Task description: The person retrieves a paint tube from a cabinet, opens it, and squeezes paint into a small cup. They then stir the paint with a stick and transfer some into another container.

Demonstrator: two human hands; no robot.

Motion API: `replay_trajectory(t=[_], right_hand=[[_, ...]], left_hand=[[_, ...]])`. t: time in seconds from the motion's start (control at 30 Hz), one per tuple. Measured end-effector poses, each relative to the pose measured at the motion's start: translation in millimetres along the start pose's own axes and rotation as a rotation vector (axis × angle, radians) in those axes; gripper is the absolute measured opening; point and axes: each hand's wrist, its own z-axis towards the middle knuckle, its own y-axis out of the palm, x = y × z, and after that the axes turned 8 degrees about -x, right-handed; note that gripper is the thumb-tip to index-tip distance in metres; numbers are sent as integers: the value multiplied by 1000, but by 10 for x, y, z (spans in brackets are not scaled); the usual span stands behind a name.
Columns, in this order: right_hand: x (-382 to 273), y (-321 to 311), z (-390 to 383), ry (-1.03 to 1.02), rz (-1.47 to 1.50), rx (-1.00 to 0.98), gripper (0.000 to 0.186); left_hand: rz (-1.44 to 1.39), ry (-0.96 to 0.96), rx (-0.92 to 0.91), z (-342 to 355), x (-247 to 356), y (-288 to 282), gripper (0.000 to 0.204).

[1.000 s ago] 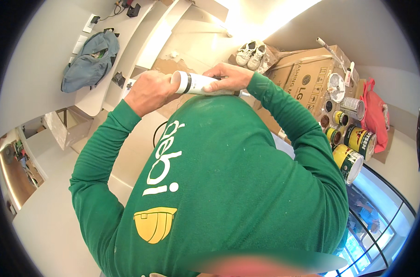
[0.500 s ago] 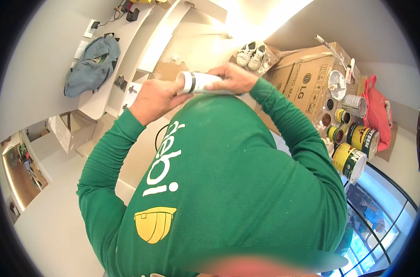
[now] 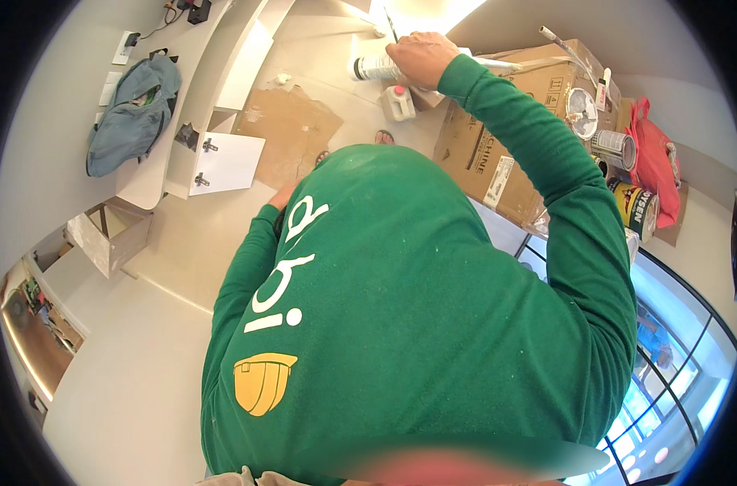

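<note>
My right hand (image 3: 421, 58) is raised at the upper middle, fingers closed round a white cartridge (image 3: 368, 67) with a long nozzle; a thin dark stick (image 3: 392, 28) rises from the same hand. A white jug (image 3: 398, 103) with a red cap stands just below it on the floor. My left hand (image 3: 282, 196) is low beside my green-shirted torso, mostly hidden by it, so its fingers cannot be made out.
A blue bag (image 3: 132, 117) lies on the left shelving, above an open cabinet door (image 3: 230, 162). Cardboard (image 3: 283, 130) covers floor ahead of my feet. A large carton (image 3: 478, 154) at right bears paint cans (image 3: 614, 147); a red bag (image 3: 653, 166). A person (image 3: 652, 336) shows in the lower-right glazing.
My right hand has moved up and away with the cartridge. My left hand has let go of it and dropped down behind my torso. The white jug has come into sight.
</note>
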Motion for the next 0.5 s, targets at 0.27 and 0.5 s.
replay_trajectory(t=[0.27,0.5], right_hand=[[118,128,-13,78,80,-141,44],[87,177,-463,-161,641,301,63]], left_hand=[[-376,-160,-317,-503,165,-224,41],[-195,163,80,-591,1241,-492,29]])
